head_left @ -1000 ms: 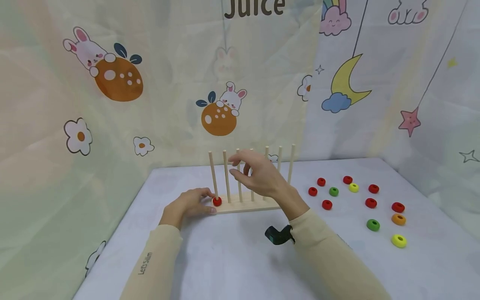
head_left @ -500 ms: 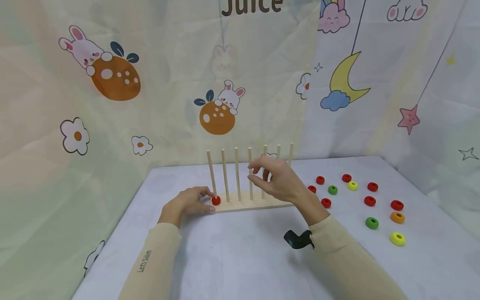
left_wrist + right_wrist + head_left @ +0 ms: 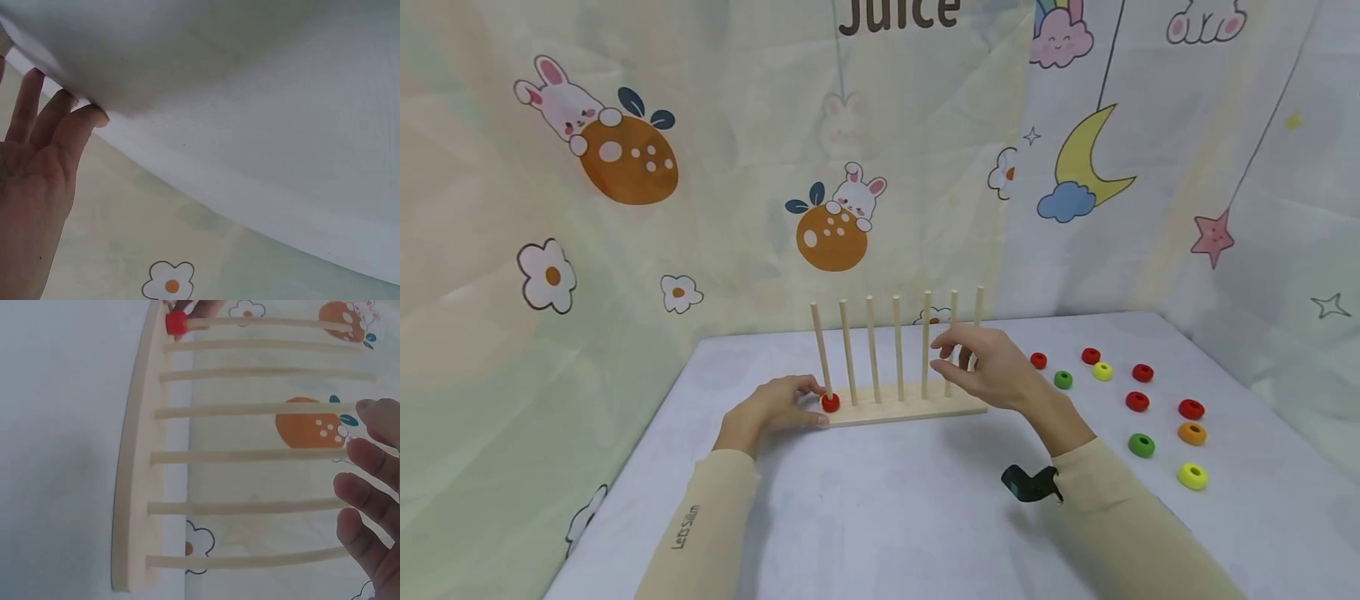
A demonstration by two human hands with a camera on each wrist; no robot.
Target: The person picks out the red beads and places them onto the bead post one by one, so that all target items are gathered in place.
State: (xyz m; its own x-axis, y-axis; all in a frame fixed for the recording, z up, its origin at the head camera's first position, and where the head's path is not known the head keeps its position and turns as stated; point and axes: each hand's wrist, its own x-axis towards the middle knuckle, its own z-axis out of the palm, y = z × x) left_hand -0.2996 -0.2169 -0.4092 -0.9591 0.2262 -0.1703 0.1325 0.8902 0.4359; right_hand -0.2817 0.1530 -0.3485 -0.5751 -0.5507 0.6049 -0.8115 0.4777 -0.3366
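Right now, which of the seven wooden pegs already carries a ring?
Only the leftmost peg carries one: a red ring sits at its foot, beside the left hand. The other six pegs are bare.

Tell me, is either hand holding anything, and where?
The right hand holds nothing, fingers loose by the pegs. The left hand touches the left end of the wooden peg rack beside the red ring.

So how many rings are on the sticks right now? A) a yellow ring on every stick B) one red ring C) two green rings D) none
B: only one red ring sits at the bottom of the leftmost stick of the wooden rack, by the left hand; the other sticks are bare.
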